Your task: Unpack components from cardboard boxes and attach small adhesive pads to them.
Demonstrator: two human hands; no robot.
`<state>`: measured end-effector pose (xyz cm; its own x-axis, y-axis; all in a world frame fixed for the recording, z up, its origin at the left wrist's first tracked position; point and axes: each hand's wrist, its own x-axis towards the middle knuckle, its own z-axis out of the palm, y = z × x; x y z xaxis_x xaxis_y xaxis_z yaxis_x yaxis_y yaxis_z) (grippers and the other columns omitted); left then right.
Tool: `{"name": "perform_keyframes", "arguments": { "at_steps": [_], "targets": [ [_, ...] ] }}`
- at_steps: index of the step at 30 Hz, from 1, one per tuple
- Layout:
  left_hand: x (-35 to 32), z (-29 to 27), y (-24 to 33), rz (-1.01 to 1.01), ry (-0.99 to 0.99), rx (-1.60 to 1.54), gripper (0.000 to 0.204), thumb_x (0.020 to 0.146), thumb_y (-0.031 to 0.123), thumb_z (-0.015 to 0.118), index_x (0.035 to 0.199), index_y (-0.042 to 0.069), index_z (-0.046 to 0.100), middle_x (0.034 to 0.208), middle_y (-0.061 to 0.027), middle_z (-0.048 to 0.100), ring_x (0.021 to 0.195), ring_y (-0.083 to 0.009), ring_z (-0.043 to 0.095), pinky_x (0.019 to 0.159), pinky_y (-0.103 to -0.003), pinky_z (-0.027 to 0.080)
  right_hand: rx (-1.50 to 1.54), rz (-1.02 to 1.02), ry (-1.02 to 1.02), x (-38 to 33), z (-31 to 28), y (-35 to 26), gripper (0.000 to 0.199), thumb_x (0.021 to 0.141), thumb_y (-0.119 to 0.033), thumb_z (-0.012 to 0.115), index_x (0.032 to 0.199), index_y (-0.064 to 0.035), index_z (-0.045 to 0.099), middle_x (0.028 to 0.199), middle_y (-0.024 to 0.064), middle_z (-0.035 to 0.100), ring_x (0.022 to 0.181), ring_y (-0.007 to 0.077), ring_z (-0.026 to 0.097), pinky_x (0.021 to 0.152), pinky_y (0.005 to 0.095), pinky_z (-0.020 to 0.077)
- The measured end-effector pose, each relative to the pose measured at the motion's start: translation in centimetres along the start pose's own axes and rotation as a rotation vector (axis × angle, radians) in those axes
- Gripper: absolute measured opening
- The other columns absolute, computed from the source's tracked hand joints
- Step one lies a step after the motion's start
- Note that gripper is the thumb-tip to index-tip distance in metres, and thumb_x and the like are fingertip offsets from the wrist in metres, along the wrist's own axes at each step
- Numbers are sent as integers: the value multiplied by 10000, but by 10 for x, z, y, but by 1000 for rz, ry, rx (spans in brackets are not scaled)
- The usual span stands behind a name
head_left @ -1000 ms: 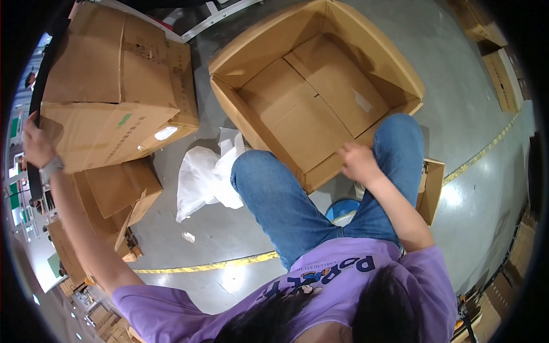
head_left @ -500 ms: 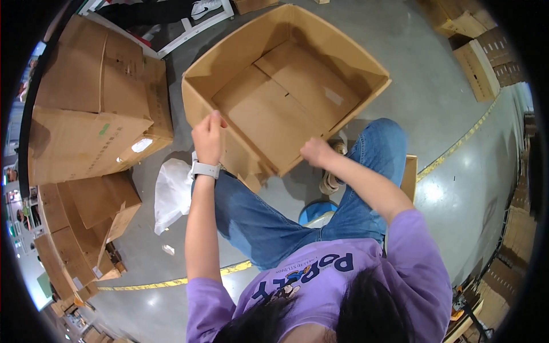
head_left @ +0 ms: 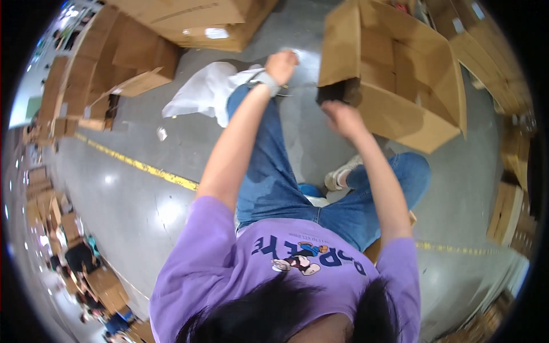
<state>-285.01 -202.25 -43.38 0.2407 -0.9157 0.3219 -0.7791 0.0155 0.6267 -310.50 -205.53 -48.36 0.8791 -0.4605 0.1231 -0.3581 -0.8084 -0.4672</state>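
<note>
An open brown cardboard box [head_left: 400, 117] stands tilted at the upper right, its inside facing up. My right hand [head_left: 343, 119] is by the box's near left corner, below a dark, shadowed patch under its side. Its fingers are blurred, and I cannot tell whether they touch the cardboard. My left hand [head_left: 282, 66], with a light watch on the wrist, is over the floor left of the box and apart from it. Its fingers are curled closed; whatever they may hold is hidden. Beside that wrist a crumpled white plastic bag [head_left: 203, 91] lies on the floor.
Large cardboard boxes [head_left: 200, 17] stand at the upper left, with an open carton [head_left: 137, 54] beside them. More cardboard [head_left: 486, 57] is stacked along the right. A yellow tape line [head_left: 137, 164] crosses the grey floor. A blue object [head_left: 310, 190] shows between my legs.
The view has turned, and the box now appears further right and tilted. My left hand has come away from the box's rim. My right hand is now at another corner.
</note>
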Motion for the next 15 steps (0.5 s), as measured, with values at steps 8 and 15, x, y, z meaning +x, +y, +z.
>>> {"name": "perform_keyframes", "arguments": {
  "at_steps": [8,15],
  "targets": [
    [-54,72,75,-190,-357,142,277,806,246,514,795,11,659,866,-222,623,811,-379,606,734,-461,488,-80,167,-933,-106,53,-31,369,727,-278,651,1042,-90,614,921,145,646,855,310,616,751,382,492],
    [-121,143,99,-263,-668,192,229,759,217,525,761,28,653,788,-199,629,769,-377,613,714,-455,490,-77,533,-704,-63,33,-29,308,737,-264,595,993,-94,622,1038,127,624,956,268,595,796,380,482]
  ]
}}
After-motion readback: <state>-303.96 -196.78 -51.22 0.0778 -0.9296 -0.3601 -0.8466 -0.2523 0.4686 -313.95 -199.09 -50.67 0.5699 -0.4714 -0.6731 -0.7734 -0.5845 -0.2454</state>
